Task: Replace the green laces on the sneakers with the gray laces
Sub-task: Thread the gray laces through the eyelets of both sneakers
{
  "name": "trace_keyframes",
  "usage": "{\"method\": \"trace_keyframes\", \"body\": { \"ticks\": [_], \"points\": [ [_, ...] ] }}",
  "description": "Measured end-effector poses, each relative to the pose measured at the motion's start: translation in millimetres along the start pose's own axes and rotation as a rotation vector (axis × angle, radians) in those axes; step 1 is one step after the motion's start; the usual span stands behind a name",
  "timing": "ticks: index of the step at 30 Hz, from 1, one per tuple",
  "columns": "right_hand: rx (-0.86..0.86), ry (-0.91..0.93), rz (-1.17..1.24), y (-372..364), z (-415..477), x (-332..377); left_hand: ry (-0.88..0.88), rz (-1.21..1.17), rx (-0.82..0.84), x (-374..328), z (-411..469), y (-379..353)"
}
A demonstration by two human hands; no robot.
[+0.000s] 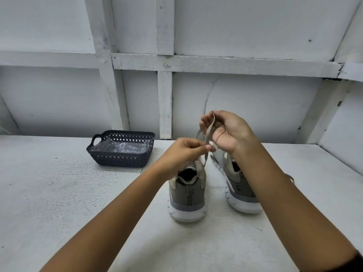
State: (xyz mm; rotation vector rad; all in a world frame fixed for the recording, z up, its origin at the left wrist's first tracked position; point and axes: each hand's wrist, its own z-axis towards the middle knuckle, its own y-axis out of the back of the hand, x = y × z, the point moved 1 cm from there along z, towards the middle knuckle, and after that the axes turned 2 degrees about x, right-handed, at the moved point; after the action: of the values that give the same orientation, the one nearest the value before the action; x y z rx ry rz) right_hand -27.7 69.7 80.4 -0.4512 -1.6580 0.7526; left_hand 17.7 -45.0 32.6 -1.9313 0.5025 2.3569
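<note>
Two olive-grey sneakers with white soles stand on the white table, heels toward me. The left sneaker (187,195) stands upright; the right sneaker (238,191) leans to the right behind my right forearm. A pale grey-beige lace (207,132) rises from the left sneaker's top. My left hand (183,154) pinches the lace just above the shoe's opening. My right hand (225,128), raised higher, holds the lace looped over its curled fingers. A lace end (290,177) shows beyond my right forearm.
A dark blue perforated basket (121,149) with clear plastic inside stands at the back left of the table (59,193). A white panelled wall (196,63) rises right behind the table. My forearms cross the near half of the surface.
</note>
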Motion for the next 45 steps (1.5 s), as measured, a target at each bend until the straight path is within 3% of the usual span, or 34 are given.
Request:
{"method": "trace_keyframes", "body": {
  "ticks": [4,8,15,17,20,25,32,45],
  "points": [
    [-0.023,-0.060,-0.246,24.3,0.3,-8.8,-0.017,-0.044,-0.147,-5.3,10.0,13.9],
    [0.073,-0.149,-0.457,45.6,-10.3,-31.1,-0.021,0.020,-0.186,-13.5,19.7,20.1],
    [0.046,0.015,-0.598,57.1,-15.8,-52.4,0.105,0.123,-0.108,-2.1,34.0,17.8],
    [-0.016,0.047,-0.606,62.1,-14.0,-54.5,0.118,0.329,-0.169,1.8,33.5,17.4],
    [-0.070,0.058,-0.576,71.5,-10.4,-60.4,0.141,0.832,-0.243,10.5,27.4,16.5],
    [-0.145,0.141,-0.528,79.1,-3.9,-72.8,0.268,1.037,-0.083,26.9,18.6,8.4],
    [-0.247,0.334,-0.532,77.1,7.2,-78.8,0.260,0.853,-0.255,55.6,28.6,2.8],
    [-0.307,0.502,-0.724,87.1,19.7,-94.8,0.187,0.543,-0.338,71.7,32.3,5.0]
  ]
}}
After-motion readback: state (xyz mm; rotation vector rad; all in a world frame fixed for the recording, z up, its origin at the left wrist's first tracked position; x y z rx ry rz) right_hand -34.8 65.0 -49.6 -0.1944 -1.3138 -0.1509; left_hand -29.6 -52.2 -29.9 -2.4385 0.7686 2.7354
